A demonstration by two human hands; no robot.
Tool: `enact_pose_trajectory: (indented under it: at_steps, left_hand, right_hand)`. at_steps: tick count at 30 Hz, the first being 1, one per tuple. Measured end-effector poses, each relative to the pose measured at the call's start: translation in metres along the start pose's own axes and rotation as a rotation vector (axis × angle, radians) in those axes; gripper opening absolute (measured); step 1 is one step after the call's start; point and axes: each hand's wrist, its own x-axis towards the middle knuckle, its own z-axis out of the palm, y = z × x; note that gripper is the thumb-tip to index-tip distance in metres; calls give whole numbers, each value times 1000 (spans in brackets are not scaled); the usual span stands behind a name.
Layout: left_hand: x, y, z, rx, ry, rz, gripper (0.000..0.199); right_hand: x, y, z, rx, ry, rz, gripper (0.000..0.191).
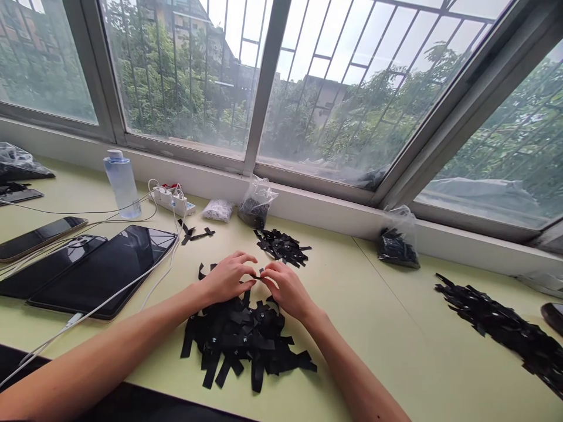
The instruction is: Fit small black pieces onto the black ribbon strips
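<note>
Black flat strip pinched between left hand, right hand

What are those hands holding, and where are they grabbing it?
Both hands, the left hand and the right hand, pinch one small black label strip between them, each by an end, above the pile of black strips.

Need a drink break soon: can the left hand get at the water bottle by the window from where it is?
Probably yes. The left hand is on the black strips, and the water bottle stands upright to its left. Only white cables and a tablet lie low between them, nothing tall.
</note>
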Motion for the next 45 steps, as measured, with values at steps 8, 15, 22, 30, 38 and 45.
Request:
enact_pose_trajectory:
  at_steps: [8,15,22,30,38,45]
  left_hand:
    - [2,1,-4,-63,31,14,15]
    - [4,-2,2,-42,35,45,12]
    - [7,4,-7,-86,86,35,20]
    - [6,3,-11,-111,84,98,17]
    - [4,0,-10,-124,53,60,14]
    - [3,-5,-11,-325,186,-193,18]
  right_hand:
    - [2,-10,-7,-49,-1,-23,11]
    - [5,-8,-4,-167,-44,-49,12]
    - [9,-15,-8,-181,-10,-29,13]
    - [6,-15,-8,-79,5,-39,13]
    - [5,-18,-7,-20,58,-2,13]
    - [3,-25,-9,-7,92,9,11]
